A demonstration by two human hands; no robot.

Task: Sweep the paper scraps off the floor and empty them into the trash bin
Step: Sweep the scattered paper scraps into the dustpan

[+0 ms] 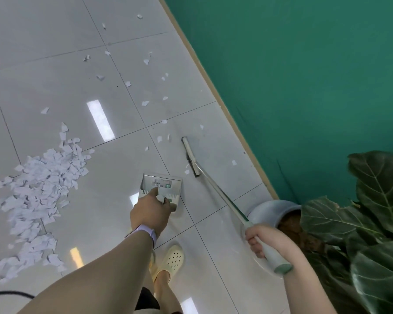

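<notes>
A big heap of white paper scraps (39, 191) lies on the tiled floor at the left. Loose scraps (145, 103) are strewn toward the green wall. My left hand (150, 211) grips the handle of a white dustpan (161, 184) that stands on the floor, its mouth facing away from me. My right hand (261, 241) grips the long pale handle of a broom (218, 191). The broom head (191, 157) rests on the floor just right of the dustpan, with a few scraps around it. No trash bin is in view.
A green wall (304, 87) with a pale skirting strip runs diagonally along the right. A potted plant with large dark leaves (372, 223) in a pale pot (272, 211) stands beside my right hand. My foot in a cream clog (171, 259) is below the dustpan. A black cable (9, 293) lies bottom left.
</notes>
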